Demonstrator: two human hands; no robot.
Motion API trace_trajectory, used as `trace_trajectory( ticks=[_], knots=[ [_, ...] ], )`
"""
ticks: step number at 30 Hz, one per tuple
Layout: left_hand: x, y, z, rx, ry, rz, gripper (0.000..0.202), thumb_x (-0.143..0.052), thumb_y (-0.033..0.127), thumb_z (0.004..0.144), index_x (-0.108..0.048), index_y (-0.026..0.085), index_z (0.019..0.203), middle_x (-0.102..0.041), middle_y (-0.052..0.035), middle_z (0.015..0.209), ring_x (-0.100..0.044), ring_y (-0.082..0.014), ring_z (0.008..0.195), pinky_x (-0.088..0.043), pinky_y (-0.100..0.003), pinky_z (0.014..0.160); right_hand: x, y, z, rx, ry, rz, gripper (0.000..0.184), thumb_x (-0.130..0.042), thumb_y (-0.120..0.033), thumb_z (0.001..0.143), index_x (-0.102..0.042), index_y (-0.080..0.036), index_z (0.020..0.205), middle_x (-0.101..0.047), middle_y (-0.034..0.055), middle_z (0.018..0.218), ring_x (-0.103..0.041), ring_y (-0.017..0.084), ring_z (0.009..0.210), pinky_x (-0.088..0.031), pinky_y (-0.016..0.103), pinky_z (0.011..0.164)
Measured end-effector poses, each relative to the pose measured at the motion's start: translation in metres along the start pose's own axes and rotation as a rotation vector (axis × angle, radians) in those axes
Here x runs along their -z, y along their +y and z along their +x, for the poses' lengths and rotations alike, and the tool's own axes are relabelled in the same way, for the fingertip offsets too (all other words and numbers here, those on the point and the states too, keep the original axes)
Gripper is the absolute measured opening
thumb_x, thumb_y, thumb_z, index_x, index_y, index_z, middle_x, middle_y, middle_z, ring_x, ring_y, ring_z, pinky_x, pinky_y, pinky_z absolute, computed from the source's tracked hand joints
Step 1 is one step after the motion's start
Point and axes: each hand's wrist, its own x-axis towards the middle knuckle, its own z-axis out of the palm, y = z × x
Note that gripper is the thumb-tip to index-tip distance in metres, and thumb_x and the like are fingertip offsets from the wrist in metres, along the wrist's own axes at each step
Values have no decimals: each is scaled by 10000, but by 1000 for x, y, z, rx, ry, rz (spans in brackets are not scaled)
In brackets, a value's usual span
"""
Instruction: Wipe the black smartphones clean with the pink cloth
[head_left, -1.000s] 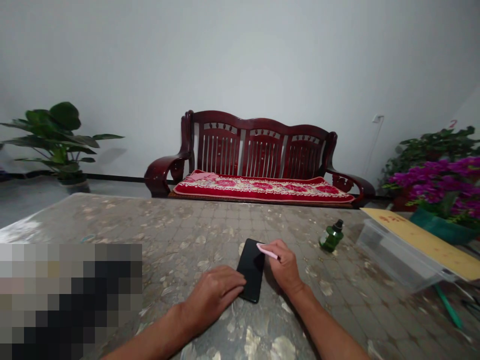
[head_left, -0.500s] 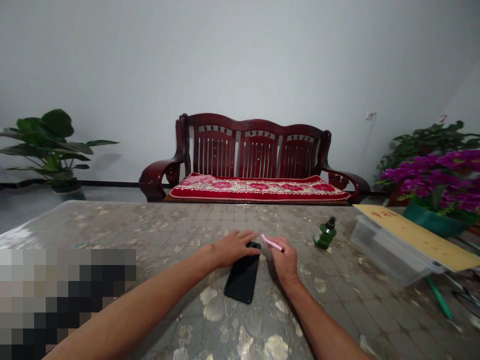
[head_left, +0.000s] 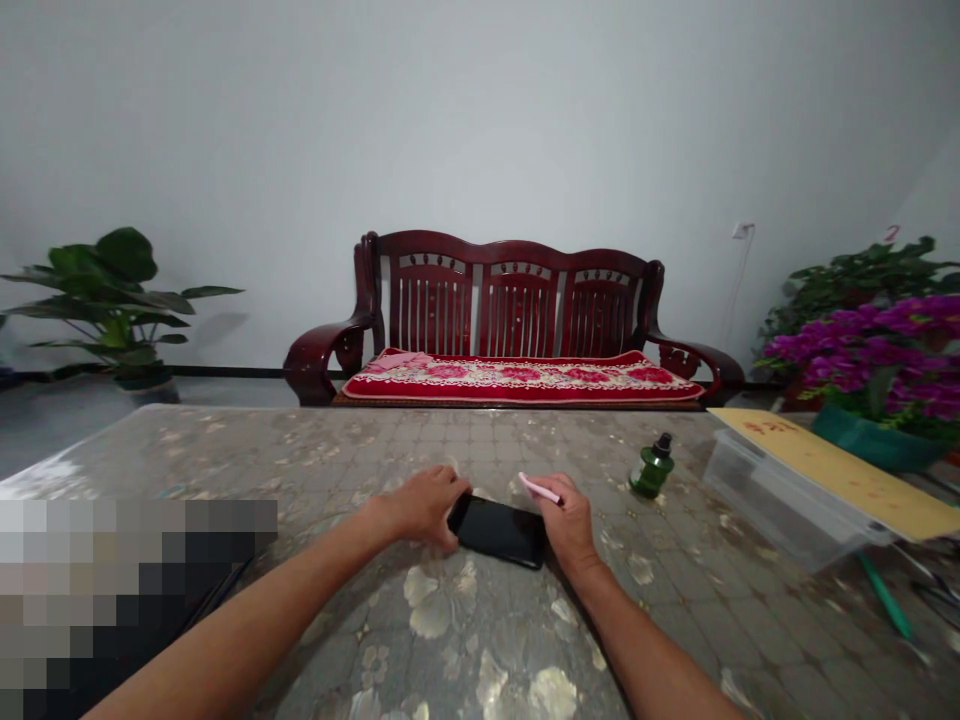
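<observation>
A black smartphone lies crosswise on the table, dark screen facing up. My left hand is closed on the phone's left end, thumb at the near edge and fingers at the far one. Close to the other end of the phone is my right hand, with a slim pink stick-like tool pinched in its fingers. The tool has a dark tip on its right end; its exact kind is not clear. Whether the right hand touches the phone I cannot tell.
A green pump bottle stands right of my hands on the patterned tablecloth. Further right are a clear plastic box under a yellow board, a green-handled tool and purple flowers. A wooden bench stands beyond.
The phone has turned from lengthwise to crosswise. My left hand has shifted left and from lying spread over the phone's top to gripping its end. The right hand keeps the pink tool.
</observation>
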Motion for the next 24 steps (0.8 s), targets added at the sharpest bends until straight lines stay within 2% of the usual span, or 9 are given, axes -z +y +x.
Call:
trace_trajectory(
  ticks=[4,8,14,21,24],
  knots=[
    [-19,9,-27,162,133,-159,484,-732,345,718,-614,169,1153,-599,-130,1167,-575,-316,1119,-474,-384,956,2,-8,-8,176,-128,-144,350,-506,-107,806,-782,-245,972,-666,30,837,-613,170,793,-476,265,730],
    [-37,11,-42,139,227,-294,530,-693,296,759,-567,201,1265,-593,-103,1223,-548,-283,1172,-430,-370,1020,7,-16,-12,335,-221,-387,390,-480,-22,803,-755,-228,989,-645,45,845,-577,185,842,-443,279,780],
    [-53,5,-40,169,309,-348,602,-731,328,760,-548,193,1317,-579,-119,1284,-521,-303,1214,-397,-393,1057,8,-22,-13,328,-315,-683,303,-522,-5,834,-729,-218,895,-626,46,828,-542,195,838,-405,284,766],
    [-52,7,-36,158,345,-326,548,-760,401,748,-607,201,1235,-596,-98,1189,-529,-304,1145,-417,-396,1007,-4,-38,-20,407,-513,-655,327,-555,23,790,-717,-221,936,-635,36,887,-538,190,875,-399,278,776],
    [-49,7,-36,158,333,-324,531,-757,397,751,-613,194,1220,-595,-99,1181,-524,-303,1137,-415,-398,1005,-3,-37,-16,381,-501,-702,307,-553,2,829,-723,-229,936,-642,37,880,-546,193,882,-403,284,791]
  ],
)
